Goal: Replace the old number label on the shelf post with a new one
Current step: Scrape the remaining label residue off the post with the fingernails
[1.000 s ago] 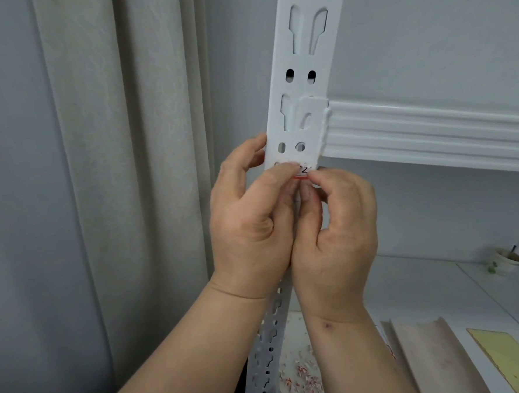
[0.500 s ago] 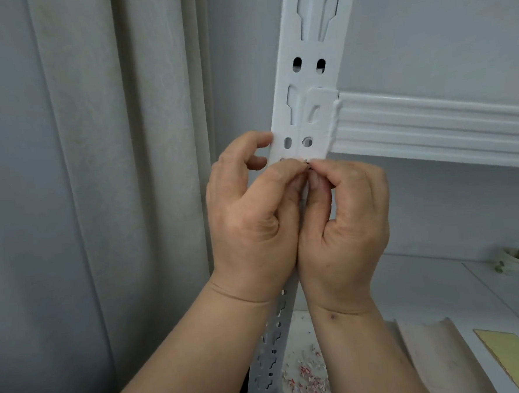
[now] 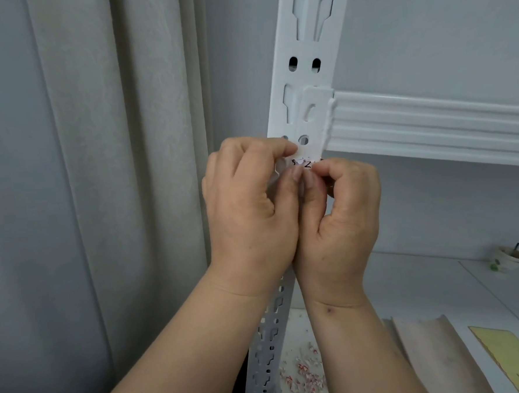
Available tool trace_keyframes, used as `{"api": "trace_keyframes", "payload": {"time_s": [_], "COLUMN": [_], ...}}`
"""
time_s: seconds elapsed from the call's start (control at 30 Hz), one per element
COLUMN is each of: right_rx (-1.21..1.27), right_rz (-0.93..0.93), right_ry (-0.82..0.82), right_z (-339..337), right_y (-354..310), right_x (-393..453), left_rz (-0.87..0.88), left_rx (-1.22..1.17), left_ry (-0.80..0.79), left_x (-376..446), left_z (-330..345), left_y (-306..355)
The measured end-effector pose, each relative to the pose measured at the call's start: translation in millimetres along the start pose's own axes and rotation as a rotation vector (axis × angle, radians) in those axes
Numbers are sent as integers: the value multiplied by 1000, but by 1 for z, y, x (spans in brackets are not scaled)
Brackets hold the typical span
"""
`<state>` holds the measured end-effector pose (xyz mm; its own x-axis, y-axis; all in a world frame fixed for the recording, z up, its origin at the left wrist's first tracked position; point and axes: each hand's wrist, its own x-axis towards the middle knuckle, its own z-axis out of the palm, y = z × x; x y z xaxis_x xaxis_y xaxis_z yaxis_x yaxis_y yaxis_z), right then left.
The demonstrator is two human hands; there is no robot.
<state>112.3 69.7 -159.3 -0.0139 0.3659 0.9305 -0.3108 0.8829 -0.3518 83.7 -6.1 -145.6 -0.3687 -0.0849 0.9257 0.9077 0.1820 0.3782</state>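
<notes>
A person stands close to a white metal shelf post [image 3: 305, 72] pierced with slots and holes, with a ribbed white shelf beam [image 3: 430, 125] hooked into it and running off to the right. Just below that joint, a torn number label [image 3: 304, 163] with dark handwritten marks clings to the post. The main risk is that the paper keeps ripping into scraps instead of lifting whole, because its top edge is already ragged and only fingernails are working it; glue and paper could stay behind and stop a new label from lying flat. Both hands are raised side by side against the post, wrists nearly touching. The left hand [image 3: 250, 209] curls around the post's left edge, thumb tip at the label. The right hand [image 3: 341, 218] has fingers curled, seemingly pinching the label's lower edge, though the contact is partly hidden. Below, paper shreds [image 3: 305, 372] lie near the post's foot on the lower shelf [image 3: 424, 286].
</notes>
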Motion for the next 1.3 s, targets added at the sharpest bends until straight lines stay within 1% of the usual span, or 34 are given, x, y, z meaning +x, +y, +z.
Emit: {"api": "trace_keyframes", "payload": {"time_s": [0.2, 0.33, 0.83, 0.97, 1.07, 1.2, 1.3], "right_rx": [37, 45, 47, 43, 53, 81, 85], "right_rz": [12, 22, 50, 40, 46, 63, 72], "right_ry": [-1, -10, -56, -72, -66, -68, -78], "right_z": [0, 2, -2, -3, -3, -2, -2], "right_y": [0, 0, -1, -1, -1, -2, -3], "right_x": [0, 0, 2, 2, 2, 2, 3], "left_rz": [152, 197, 131, 78, 23, 63, 113], "left_rx": [108, 168, 247, 184, 105, 69, 151], "left_ry": [-6, -7, -61, -70, -43, -48, -58], "left_x": [8, 9, 4, -5, -5, 2, 8], "left_z": [-1, 3, 1, -6, -12, -10, -7], "left_y": [-6, -6, -7, -15, -11, 0, 2]}}
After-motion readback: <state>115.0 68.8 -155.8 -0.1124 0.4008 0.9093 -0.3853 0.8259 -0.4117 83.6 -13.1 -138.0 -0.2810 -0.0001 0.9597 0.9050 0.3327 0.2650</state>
